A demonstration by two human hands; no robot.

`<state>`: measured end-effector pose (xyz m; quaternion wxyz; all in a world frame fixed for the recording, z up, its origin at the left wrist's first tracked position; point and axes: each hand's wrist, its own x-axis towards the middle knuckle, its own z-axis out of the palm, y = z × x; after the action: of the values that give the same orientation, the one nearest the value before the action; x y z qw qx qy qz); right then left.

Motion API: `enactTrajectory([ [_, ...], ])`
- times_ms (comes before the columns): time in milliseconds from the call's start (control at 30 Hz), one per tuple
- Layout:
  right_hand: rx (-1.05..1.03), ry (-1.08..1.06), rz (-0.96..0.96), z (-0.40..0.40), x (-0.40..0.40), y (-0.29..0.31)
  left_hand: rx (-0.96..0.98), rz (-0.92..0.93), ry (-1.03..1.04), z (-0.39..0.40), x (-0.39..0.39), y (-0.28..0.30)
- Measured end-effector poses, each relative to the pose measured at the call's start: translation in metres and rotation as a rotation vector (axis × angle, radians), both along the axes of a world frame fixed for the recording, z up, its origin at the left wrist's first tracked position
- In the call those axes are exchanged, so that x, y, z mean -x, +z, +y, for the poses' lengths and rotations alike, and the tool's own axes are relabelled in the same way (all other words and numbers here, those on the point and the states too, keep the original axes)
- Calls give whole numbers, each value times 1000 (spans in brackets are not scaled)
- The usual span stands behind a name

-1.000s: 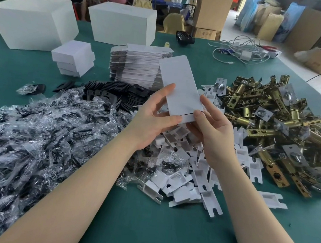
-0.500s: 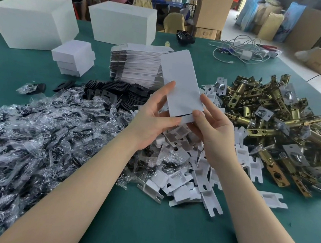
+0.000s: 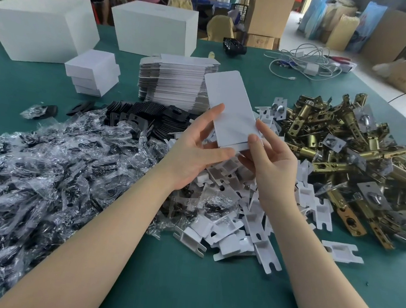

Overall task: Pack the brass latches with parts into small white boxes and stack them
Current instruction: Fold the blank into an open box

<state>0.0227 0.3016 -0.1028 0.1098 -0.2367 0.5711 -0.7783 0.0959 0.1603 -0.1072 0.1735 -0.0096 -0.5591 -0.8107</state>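
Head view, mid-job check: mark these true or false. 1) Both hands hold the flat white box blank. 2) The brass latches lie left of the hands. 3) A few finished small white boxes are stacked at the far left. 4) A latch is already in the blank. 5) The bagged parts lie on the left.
1) True: the left hand and right hand both grip the flat white box blank.
2) False: the brass latches are piled on the right.
3) True: small white boxes sit stacked there.
4) False: the blank is unfolded and holds nothing.
5) True: bagged parts are there.
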Motion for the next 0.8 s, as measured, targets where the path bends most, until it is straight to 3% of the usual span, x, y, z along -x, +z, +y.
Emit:
enactTrajectory([
  [133, -30, 7, 63, 1, -1, -2, 76, -17, 81, 1, 0, 0],
  [267, -161, 123, 192, 5, 0, -2, -26, -15, 81, -3, -1, -2],
  [400, -188, 94, 257, 7, 4, -3, -27, -29, 63, -5, 0, -6],
  [800, -92, 89, 113, 3, 2, -2, 63, -29, 135, -8, 5, -17],
])
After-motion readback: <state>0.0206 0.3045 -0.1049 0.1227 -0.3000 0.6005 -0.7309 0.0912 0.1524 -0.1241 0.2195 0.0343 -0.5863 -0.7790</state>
